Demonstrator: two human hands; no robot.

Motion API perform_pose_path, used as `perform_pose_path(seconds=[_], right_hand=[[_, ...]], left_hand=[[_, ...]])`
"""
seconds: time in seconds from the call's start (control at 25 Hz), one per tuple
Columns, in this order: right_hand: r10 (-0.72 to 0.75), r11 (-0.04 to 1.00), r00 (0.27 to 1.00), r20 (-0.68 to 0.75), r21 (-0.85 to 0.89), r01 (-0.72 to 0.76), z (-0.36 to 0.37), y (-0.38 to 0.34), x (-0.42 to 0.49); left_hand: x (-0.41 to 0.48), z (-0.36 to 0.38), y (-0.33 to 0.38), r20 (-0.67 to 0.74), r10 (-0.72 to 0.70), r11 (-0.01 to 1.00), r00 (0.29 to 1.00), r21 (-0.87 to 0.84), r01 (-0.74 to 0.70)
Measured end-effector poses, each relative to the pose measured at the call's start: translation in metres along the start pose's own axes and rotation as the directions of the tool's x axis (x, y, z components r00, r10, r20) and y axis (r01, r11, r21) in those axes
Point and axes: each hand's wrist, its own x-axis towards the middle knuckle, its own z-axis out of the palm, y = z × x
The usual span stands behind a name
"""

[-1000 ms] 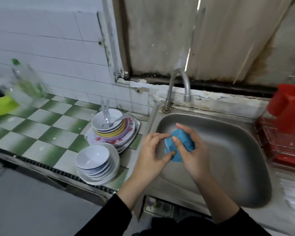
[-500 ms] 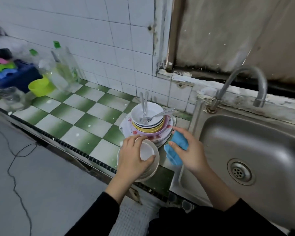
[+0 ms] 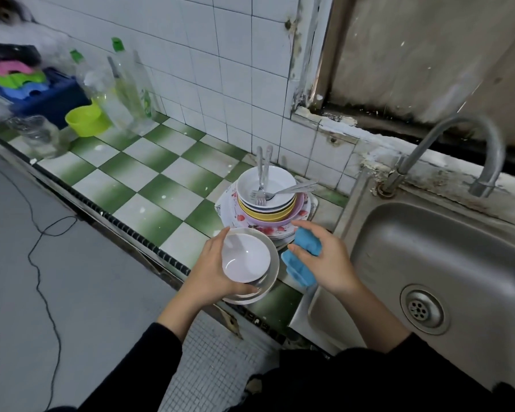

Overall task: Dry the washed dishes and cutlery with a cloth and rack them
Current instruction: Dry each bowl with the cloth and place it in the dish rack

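Gripping the small white glazed bowl (image 3: 246, 258) by its rim, lower centre of frame, my left hand (image 3: 210, 273) holds it atop stacked bowls (image 3: 275, 264) on the green-checked tiled bench (image 3: 149, 185); my right hand (image 3: 332, 264) clutches the blue cloth (image 3: 302, 261). Bowl probably light, rigid, wet-slippery, breakable: rim-and-underside hold advised.

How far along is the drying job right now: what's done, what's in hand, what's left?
Done: nothing visibly dried or put away. In hand: the left hand grips the top white bowl of the near stack, and the right hand holds the blue cloth beside it. Left: that stack, the far stack of plates and bowls, and the forks in its top bowl.
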Motion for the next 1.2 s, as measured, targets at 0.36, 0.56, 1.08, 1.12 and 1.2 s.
perform_pose_path(seconds=[0.36,0.56,1.08,1.12,1.2], right_hand=[[-0.018,0.999,1.0,0.023,0.044,0.017,-0.016,0.008,-0.008],[-0.055,0.995,0.998,-0.022,0.077,0.056,-0.017,0.003,-0.013],[-0.014,0.959,0.993,-0.114,0.281,0.045,-0.023,-0.019,-0.004],[-0.016,0.96,0.994,-0.112,0.278,0.047,-0.023,-0.02,-0.006],[-0.026,0.963,0.993,-0.112,0.263,0.054,-0.022,-0.019,-0.008]], left_hand=[[-0.02,0.014,0.008,-0.344,0.189,0.979,0.92,-0.002,-0.202],[-0.026,0.013,0.017,-0.454,0.276,0.961,0.847,0.153,-0.231],[-0.012,-0.02,0.049,-0.219,0.748,0.551,0.626,0.731,-0.402],[-0.01,-0.024,0.048,-0.173,0.765,0.495,0.621,0.774,-0.394],[-0.008,-0.031,0.048,-0.094,0.782,0.401,0.616,0.832,-0.383]])
